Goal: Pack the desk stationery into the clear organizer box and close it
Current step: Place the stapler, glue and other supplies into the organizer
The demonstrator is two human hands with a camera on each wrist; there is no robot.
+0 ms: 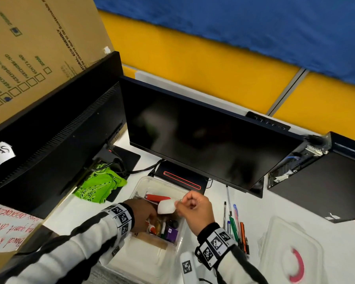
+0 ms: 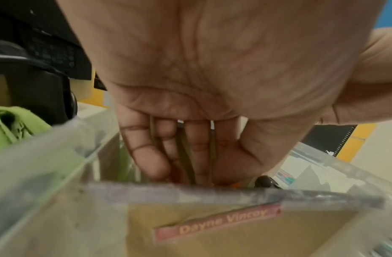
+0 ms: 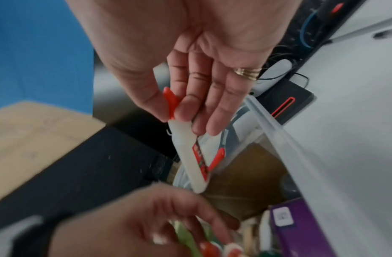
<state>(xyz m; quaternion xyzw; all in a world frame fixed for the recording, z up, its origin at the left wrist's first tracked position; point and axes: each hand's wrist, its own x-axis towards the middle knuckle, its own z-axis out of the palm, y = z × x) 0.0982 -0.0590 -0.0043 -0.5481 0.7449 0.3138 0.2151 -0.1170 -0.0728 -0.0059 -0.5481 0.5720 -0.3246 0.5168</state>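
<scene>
The clear organizer box [image 1: 143,181] stands open on the white desk under the monitor. My left hand [image 1: 146,214] reaches down into it, its fingers [image 2: 146,153] straight among upright pens and small items and its thumb held apart. My right hand [image 1: 193,208] hovers over the box, pinching a flat white bottle [image 3: 186,147] by its red-capped end. Inside the box lie a red item [image 1: 158,197], a purple box [image 1: 171,233] and a brown card with a pink name label [image 2: 217,224]. Several pens [image 1: 236,224] lie on the desk right of the box. What my left fingertips touch is hidden.
The clear lid with a red mark [image 1: 291,253] lies at the right front. A black monitor [image 1: 203,136] stands right behind the box, and a second monitor [image 1: 59,130] is to the left. A green cloth [image 1: 98,185] lies left of the box. A black computer case [image 1: 326,181] sits at the right.
</scene>
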